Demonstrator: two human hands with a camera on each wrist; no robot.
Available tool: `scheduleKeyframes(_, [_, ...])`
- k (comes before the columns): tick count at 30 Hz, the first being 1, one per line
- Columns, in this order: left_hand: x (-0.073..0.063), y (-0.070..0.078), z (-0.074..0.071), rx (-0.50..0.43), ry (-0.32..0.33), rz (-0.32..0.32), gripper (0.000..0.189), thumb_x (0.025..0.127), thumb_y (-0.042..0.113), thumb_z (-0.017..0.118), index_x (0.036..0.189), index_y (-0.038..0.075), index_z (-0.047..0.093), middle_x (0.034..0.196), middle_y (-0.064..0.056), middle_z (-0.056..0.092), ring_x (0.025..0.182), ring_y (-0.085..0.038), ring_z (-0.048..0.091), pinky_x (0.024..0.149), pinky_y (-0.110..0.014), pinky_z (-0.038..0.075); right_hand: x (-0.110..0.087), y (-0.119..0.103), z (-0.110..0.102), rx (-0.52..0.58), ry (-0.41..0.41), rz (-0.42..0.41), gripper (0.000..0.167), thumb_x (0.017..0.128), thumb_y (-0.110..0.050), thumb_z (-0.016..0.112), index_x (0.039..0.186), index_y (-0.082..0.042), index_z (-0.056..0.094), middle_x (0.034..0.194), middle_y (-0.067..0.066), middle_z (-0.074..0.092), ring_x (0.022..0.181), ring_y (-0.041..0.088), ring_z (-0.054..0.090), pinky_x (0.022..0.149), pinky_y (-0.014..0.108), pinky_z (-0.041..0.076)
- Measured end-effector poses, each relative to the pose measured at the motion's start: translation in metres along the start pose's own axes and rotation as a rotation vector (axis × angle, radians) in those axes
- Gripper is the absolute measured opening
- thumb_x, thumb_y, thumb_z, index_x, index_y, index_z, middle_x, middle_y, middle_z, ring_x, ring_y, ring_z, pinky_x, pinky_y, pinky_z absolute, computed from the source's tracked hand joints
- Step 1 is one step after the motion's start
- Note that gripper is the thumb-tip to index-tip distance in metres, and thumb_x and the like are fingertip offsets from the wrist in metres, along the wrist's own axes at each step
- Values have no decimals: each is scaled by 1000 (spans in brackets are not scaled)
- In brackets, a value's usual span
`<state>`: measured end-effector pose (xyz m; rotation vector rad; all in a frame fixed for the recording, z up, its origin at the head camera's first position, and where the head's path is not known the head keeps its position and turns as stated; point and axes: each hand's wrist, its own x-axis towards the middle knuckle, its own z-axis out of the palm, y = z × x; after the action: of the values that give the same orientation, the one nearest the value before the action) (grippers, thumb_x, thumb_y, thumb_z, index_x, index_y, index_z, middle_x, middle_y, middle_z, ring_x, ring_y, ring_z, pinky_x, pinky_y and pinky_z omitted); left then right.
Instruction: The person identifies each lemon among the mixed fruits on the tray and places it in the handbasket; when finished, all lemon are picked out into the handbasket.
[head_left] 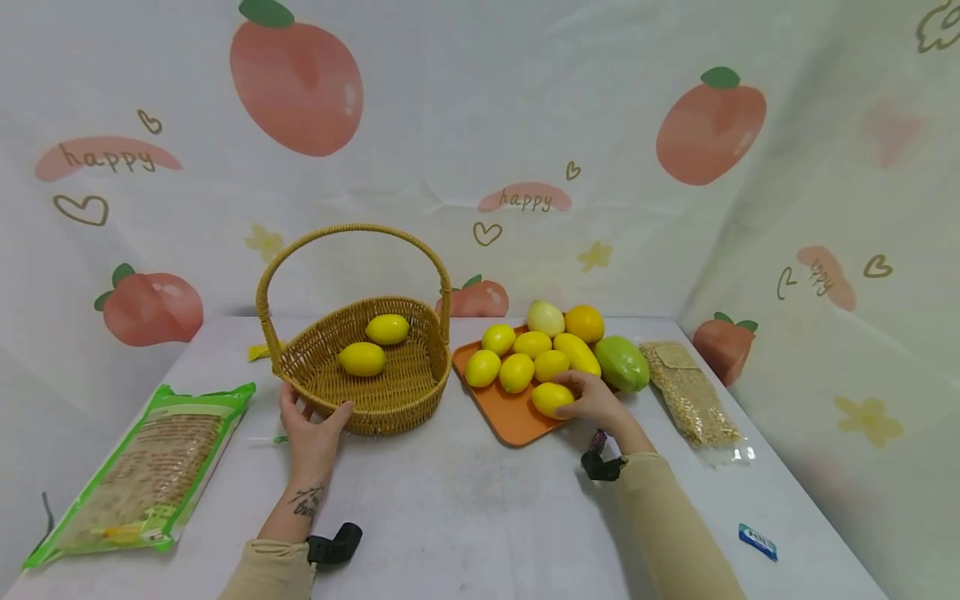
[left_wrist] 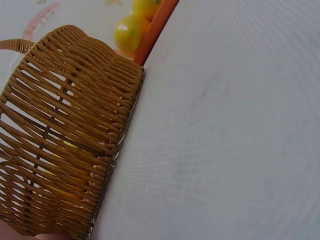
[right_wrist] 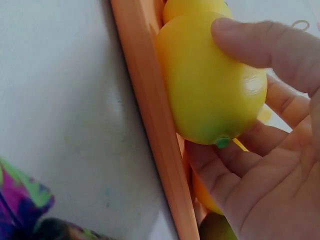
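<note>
In the head view my right hand (head_left: 600, 406) pinches a yellow lemon (head_left: 550, 401) at the front of the orange tray (head_left: 517, 427). The right wrist view shows the thumb on one side of that lemon (right_wrist: 210, 85) and the fingers around the other, with the green stem tip facing the camera. My left hand (head_left: 313, 442) touches the front left of the brown wicker basket (head_left: 393, 421), thumb and fingers spread against its outer side. Two lemons lie inside the basket, one in front (head_left: 363, 359) and another behind (head_left: 387, 329).
More lemons (head_left: 482, 367), an elongated yellow fruit (head_left: 576, 354), an orange (head_left: 584, 323), a pale round fruit (head_left: 545, 318) and a green fruit (head_left: 622, 364) crowd the tray area. A green-edged bag (head_left: 150, 467) lies left, a clear bag (head_left: 690, 392) right, and a small blue packet (head_left: 758, 542) front right.
</note>
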<state>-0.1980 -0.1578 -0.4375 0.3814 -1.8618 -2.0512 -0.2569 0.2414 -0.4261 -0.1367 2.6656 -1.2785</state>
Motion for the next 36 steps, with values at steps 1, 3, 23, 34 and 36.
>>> scheduleKeyframes(1, [0,0,0,3,4,0,95,80,-3,62,149,18,0,150,-12,6,135,-34,16,107,-51,28,0,0,1,-1,-2,-1,51,74,-10,74,122,-4,56,125,16,56,113,30,49,101,48,38])
scheduleKeyframes(3, [0,0,0,7,6,2,95,80,-2,63,149,17,0,150,-12,6,136,-35,15,107,-51,28,0,-2,1,14,5,10,52,75,-11,73,123,-3,56,126,17,55,114,30,48,102,48,37])
scheduleKeyframes(23, [-1,0,-1,-1,2,-15,97,81,-1,63,149,20,-2,151,-9,3,137,-34,12,108,-51,26,8,-103,52,786,-16,-220,55,79,7,55,133,3,43,129,6,48,101,17,50,83,21,48])
scheduleKeyframes(34, [-1,0,-1,11,1,-11,97,80,-1,63,149,20,-2,151,-9,3,136,-35,13,108,-50,26,45,-167,103,837,-150,-328,54,78,9,59,130,5,46,121,7,54,98,14,52,83,21,48])
scheduleKeyframes(36, [-1,0,-1,16,1,-13,97,80,0,64,149,21,-2,151,-9,4,136,-34,14,108,-50,27,53,-175,114,854,-159,-326,52,78,10,59,128,6,47,118,5,55,96,13,53,82,21,48])
